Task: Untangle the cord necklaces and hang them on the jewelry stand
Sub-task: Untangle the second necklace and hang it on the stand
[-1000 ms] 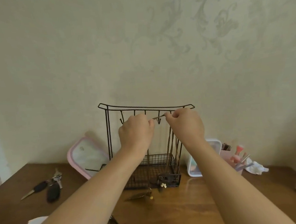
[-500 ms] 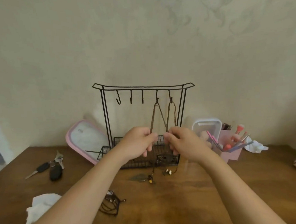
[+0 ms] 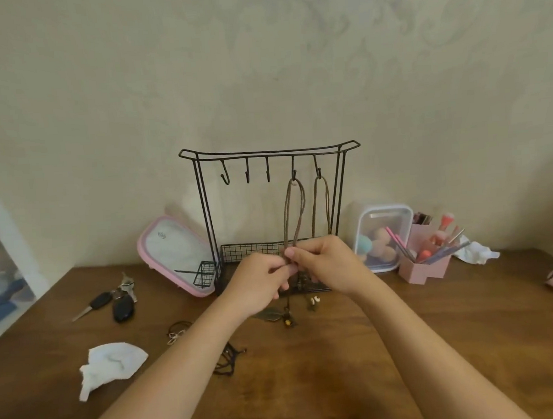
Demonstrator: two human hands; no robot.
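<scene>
The brown necklace (image 3: 286,210) hangs from a hook of the stand (image 3: 266,151), straight above both hands. The left hand (image 3: 260,282) and right hand (image 3: 329,264) each pinch its lower cords, fingers curled. A hard downward tug could tip the stand.

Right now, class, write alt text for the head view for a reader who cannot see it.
The left hand and right hand pinch a brown cord necklace hanging on a black wire jewelry stand; a second necklace hangs beside it.
</scene>
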